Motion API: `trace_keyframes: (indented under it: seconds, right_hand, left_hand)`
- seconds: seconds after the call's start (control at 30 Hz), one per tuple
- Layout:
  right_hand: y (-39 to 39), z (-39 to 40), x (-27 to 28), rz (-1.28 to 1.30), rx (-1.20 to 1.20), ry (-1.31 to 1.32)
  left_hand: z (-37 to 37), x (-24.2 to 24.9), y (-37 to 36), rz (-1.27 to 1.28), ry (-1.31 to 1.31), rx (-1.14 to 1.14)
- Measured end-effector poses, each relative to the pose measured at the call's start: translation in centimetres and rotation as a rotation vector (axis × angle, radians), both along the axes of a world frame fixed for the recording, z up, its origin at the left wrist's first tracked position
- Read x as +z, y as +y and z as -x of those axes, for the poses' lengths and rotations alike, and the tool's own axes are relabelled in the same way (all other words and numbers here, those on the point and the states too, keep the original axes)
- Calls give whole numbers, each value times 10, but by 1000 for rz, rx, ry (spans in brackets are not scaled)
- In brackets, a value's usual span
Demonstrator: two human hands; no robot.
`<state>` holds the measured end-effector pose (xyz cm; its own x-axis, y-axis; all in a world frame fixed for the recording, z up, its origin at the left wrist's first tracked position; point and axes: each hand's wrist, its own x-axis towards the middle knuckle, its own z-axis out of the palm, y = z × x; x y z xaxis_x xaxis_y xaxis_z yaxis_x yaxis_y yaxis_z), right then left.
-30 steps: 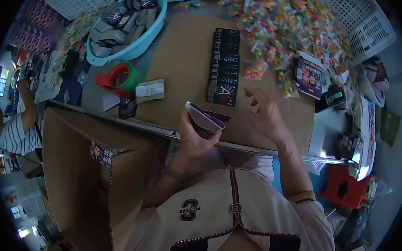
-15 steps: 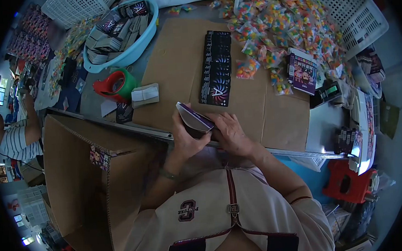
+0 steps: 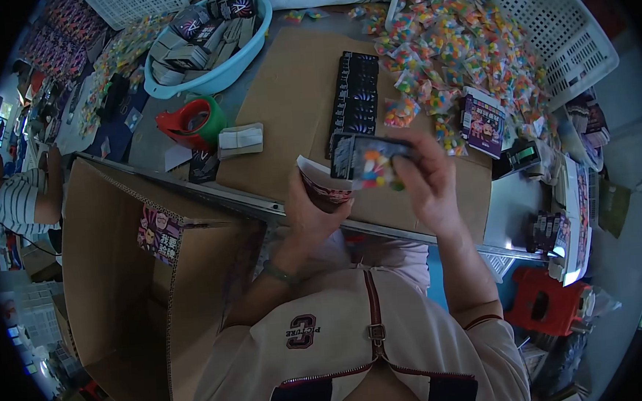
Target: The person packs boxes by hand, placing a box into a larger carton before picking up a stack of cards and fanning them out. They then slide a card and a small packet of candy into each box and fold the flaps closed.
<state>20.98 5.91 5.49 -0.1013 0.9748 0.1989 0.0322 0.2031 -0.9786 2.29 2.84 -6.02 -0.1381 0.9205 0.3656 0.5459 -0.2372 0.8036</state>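
My left hand [image 3: 311, 219] is wrapped round a small printed carton [image 3: 319, 173], its open top tilted up above the table's front edge. Just right of that opening, my right hand [image 3: 436, 186] pinches a clear bag of colourful candy [image 3: 375, 169] together with a black card [image 3: 343, 155]. The card's left end overlaps the carton's mouth in this view. Behind them, a row of overlapping black cards [image 3: 358, 88] lies on a flat cardboard sheet [image 3: 278, 93]. A purple printed box [image 3: 484, 123] leans by the heap of candy bags [image 3: 458, 45].
A blue basin [image 3: 211, 86] of black packs stands at the back left, near a red-and-green tape dispenser [image 3: 188, 124] and a white paper stack [image 3: 241, 140]. A large open cardboard box [image 3: 120, 286] is at my left. Another person [image 3: 23, 200] sits at far left.
My right hand has left the carton and moved right and up, now holding a candy bag and a black card. The carton's top now stands open. The view has shifted slightly.
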Motion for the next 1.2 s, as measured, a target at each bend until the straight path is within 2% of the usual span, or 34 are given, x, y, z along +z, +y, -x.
trace_keyframes:
  seconds: [0.07,0.1,0.17,0.27,0.37,0.53,0.6,0.67,0.77,0.93,1.0,1.07,1.2]
  right_hand:
    - [3,5,16,-195,108,-531]
    - [8,6,17,-202,108,-533]
    - [17,11,18,-437,118,-787]
    - [20,22,25,-577,218,-815]
    - [15,29,16,-579,286,-915]
    - [17,32,0,-664,183,-848]
    - [21,31,-14,-690,151,-807]
    - [24,31,-30,-788,7,-701]
    - [29,36,-37,-918,-113,-687]
    - [20,35,-48,-872,-133,-658]
    - [10,31,-55,-843,-103,-662]
    - [-1,27,-61,-760,-213,-555]
    - [-22,11,-61,-599,-282,-570]
  left_hand:
    - [-5,3,0,-10,2,-6]
    - [-6,4,-1,-14,13,-5]
    - [-7,9,-1,-31,22,3]
    - [-8,8,-3,-67,62,33]
    - [-11,4,-3,-116,95,49]
    - [-16,-6,-4,-120,80,10]
    - [-19,-5,-1,-302,149,61]
    - [-22,-3,2,-280,124,51]
    - [-27,-10,4,-292,82,47]
    - [-29,-14,4,-314,13,59]
    - [-27,-15,2,-158,-91,58]
    - [-25,-23,5,-225,-82,61]
    - [-25,-14,3,-291,-43,35]
